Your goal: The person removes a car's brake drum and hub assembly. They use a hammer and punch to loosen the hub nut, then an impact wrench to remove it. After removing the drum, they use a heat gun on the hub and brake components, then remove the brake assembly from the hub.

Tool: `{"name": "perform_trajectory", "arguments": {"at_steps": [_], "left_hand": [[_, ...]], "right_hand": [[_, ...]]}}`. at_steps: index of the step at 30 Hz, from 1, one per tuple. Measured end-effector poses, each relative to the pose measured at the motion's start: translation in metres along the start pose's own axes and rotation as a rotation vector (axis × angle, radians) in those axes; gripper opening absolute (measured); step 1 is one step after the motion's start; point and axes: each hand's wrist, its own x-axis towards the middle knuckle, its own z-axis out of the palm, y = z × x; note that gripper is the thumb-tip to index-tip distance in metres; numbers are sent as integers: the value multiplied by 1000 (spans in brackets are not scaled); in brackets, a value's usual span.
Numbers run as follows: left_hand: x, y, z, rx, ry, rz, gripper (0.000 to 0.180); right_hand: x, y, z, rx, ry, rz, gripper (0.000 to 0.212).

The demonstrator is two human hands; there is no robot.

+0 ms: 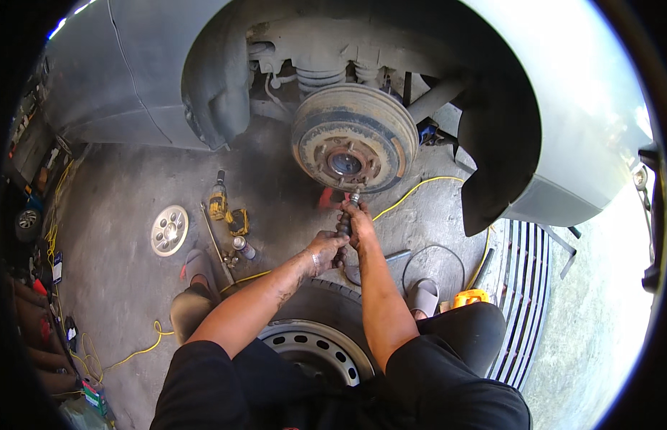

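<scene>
- Rust-brown and grey metal is presented by the brake drum [355, 129], which is located at the upper centre of the frame, under the wheel arch, with its hub face turned toward the lower edge.
- A dark, knobbly-bodied hand tool [343, 225] with a bright metal nose is held directly below the drum, at the centre of the frame.
- The tool's long axis is set steeply, almost up and down the frame, with the upper end leaned slightly to the right.
- The nose is directed at the drum's lower edge and is overlapped with it in this view; whether contact is made cannot be told.
- The right hand [359, 223] is placed nearer to the drum. It is closed around the tool's upper part, just below the nose; some of its fingers are hidden.
- The left hand [325, 252] is placed lower and to the left. It is closed around the tool's lower part, with the fingers wrapped over the body.
- A wheel with a tyre [301, 307] is positioned below both hands, at the lower centre, and is partly covered by the forearms.
- A yellow-and-black cordless impact wrench [217, 204] and a silver wheel cover [170, 231] are laid on the floor, left of centre, well apart from the hands.
</scene>
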Motion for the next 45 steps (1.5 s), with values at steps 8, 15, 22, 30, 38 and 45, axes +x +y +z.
{"name": "perform_trajectory", "arguments": {"at_steps": [8,15,22,30,38,45], "left_hand": [[7,-12,12,145,218,55,42],[9,-23,14,174,233,110,40],[3,-24,24,167,290,153,37],[-14,-19,36,150,342,252,32],[-22,-13,36,81,302,395,31],[-13,-20,33,-112,238,250,34]], "right_hand": [[5,11,1,115,-36,2,41],[-3,3,4,74,-101,-44,42],[-3,-4,9,42,-49,-6,37],[-7,-17,22,51,37,64,30],[-10,-33,35,-50,69,36,29],[-7,-34,39,-332,140,4,31]]}}
